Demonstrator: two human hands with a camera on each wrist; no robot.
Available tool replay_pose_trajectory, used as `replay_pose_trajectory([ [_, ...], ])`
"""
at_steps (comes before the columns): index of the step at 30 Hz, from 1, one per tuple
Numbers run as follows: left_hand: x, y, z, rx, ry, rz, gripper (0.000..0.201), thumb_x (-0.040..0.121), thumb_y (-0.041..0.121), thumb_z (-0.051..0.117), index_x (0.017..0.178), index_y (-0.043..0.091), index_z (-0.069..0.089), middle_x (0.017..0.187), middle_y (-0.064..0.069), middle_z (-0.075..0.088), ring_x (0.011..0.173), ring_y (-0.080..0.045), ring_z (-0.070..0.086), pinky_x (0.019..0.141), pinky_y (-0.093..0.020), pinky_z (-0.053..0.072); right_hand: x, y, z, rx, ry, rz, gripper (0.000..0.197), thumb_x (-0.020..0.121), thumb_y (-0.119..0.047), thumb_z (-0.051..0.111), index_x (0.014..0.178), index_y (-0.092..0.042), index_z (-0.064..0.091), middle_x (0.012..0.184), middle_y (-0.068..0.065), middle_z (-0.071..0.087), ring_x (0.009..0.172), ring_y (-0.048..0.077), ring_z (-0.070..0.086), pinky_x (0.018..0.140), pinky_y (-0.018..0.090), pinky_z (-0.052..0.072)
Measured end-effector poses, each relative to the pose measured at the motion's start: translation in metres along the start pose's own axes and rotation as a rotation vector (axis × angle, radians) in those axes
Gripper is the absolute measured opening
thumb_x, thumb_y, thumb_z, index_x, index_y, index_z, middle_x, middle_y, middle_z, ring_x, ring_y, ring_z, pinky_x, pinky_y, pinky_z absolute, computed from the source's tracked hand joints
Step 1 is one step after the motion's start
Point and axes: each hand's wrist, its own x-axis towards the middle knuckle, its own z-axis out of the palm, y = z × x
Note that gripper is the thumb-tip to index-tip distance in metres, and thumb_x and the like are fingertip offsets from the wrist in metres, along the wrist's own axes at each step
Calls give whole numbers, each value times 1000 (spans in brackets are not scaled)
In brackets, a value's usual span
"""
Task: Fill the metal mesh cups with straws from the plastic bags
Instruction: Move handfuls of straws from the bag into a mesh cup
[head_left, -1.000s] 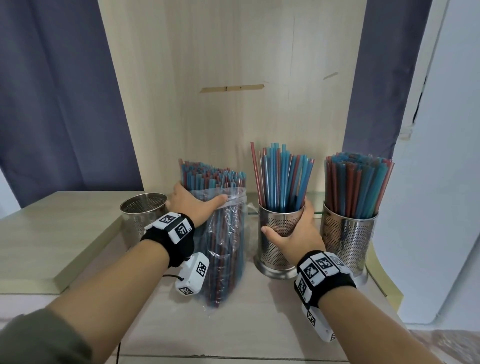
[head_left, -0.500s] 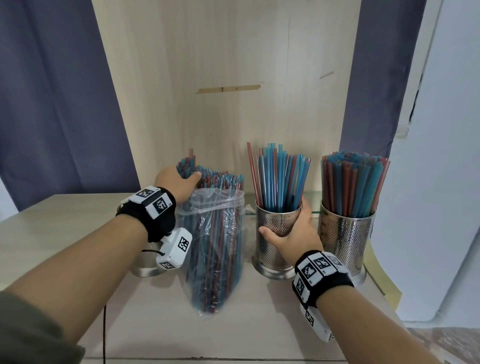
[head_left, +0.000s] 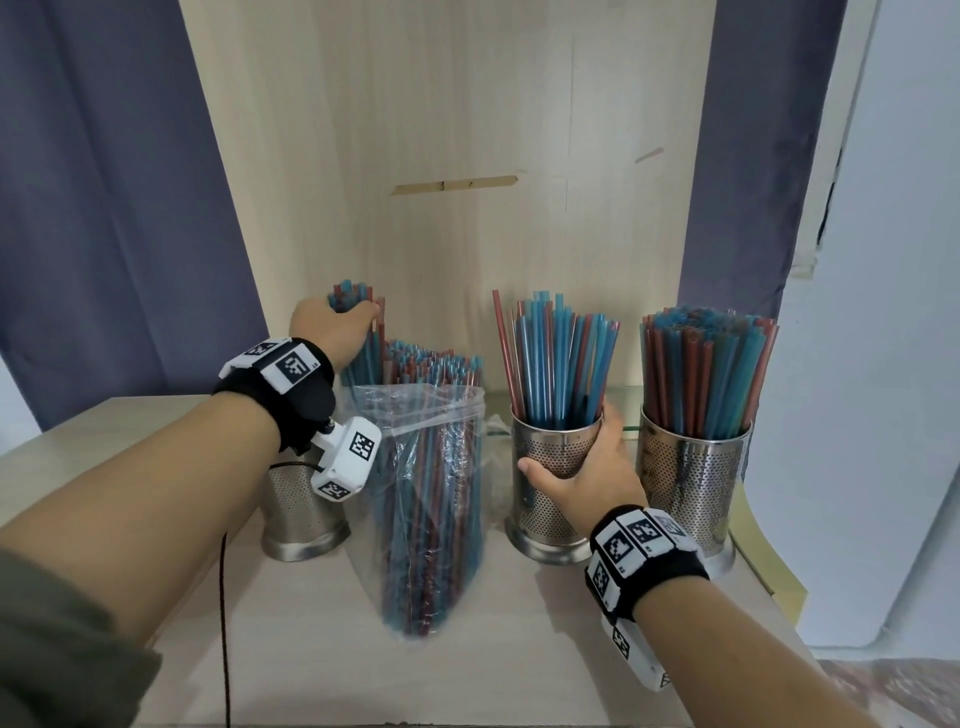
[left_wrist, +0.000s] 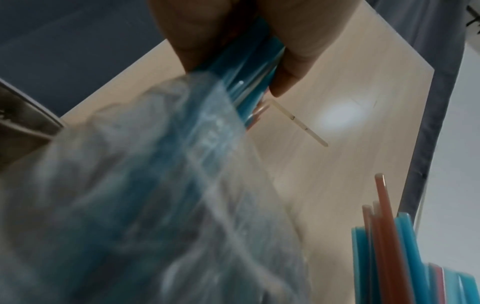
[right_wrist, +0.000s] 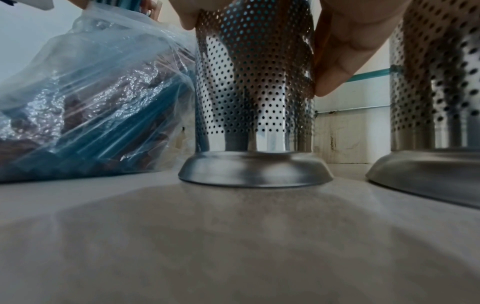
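A clear plastic bag (head_left: 431, 499) of blue and red straws stands upright on the table, also seen as the bag (right_wrist: 85, 98) in the right wrist view. My left hand (head_left: 337, 327) grips a bunch of straws (head_left: 363, 353) raised partly out of the bag's top; the left wrist view shows the fingers (left_wrist: 291, 61) curled round the blue straws (left_wrist: 249, 82). My right hand (head_left: 582, 467) holds the middle mesh cup (head_left: 550, 499), partly filled with straws. The right mesh cup (head_left: 696, 478) is packed with straws. An empty mesh cup (head_left: 301, 514) stands left of the bag, partly behind my left wrist.
A wooden back panel (head_left: 447, 182) rises behind the cups, with dark curtains (head_left: 104, 208) on both sides. A raised wooden board (head_left: 130, 410) lies at the left. A white wall (head_left: 883, 364) stands close on the right. A black cable (head_left: 224, 623) runs along the table under my left arm.
My left hand moved from the bag's rim up and back, lifting a bunch of straws out of the bag. The right hand stayed on the middle cup.
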Motion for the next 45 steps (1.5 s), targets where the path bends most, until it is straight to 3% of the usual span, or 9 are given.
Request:
replay_pose_trajectory([
  [3,8,5,-2,-56,16,-8,20,86,31,68,91,12,68,89,-6,61,78,-21,54,68,-31,42,1,1,1,5,2,-1,120,62,-53,85,152,-25,11,146,4,44,131,23,48,109,40,43],
  [6,14,9,-3,-101,27,-5,32,86,31,67,107,7,72,98,-4,66,86,-20,58,76,-30,45,1,1,1,4,3,-3,119,62,-54,85,152,-26,12,146,4,45,130,24,49,109,41,43],
  [12,21,19,-8,-193,34,26,21,89,28,63,105,19,73,97,5,66,87,-12,57,80,-24,44,1,0,0,-2,5,-2,120,63,-53,85,153,-25,10,147,5,43,132,24,47,110,42,42],
  [17,29,27,-18,-220,56,9,9,85,25,63,86,16,63,87,-2,64,78,-18,57,75,-30,45,0,-1,0,-14,5,0,119,64,-53,84,153,-26,10,149,5,42,132,24,47,110,40,42],
  [20,36,35,-25,-365,0,25,11,93,18,58,82,18,58,78,-1,67,65,-10,68,72,-27,56,-1,-2,-1,-12,4,-1,119,64,-51,85,153,-25,10,148,4,42,133,24,47,110,39,42],
  [26,47,59,-49,-453,19,146,21,97,21,57,78,18,48,50,8,55,51,-9,54,61,-30,54,-2,-3,-1,-18,6,0,120,65,-50,85,153,-24,9,149,5,42,133,25,47,109,37,40],
  [29,50,75,-64,-492,66,229,21,95,21,57,78,18,46,49,8,51,46,-9,50,55,-29,51,-2,-3,-2,-15,-1,5,121,65,-51,85,154,-24,8,149,5,41,133,25,47,109,37,40],
  [37,29,129,-92,-672,106,389,28,94,25,56,70,17,43,53,7,47,47,-10,47,58,-29,48,-1,-3,-1,-20,-1,20,120,63,-53,85,153,-26,10,148,3,43,131,24,48,109,39,42],
  [45,5,152,-50,-852,-1,220,34,91,19,61,64,16,41,46,7,39,40,-10,39,51,-26,41,-1,-3,-1,-19,-17,32,122,63,-55,84,153,-29,6,148,6,42,129,26,50,109,41,43],
])
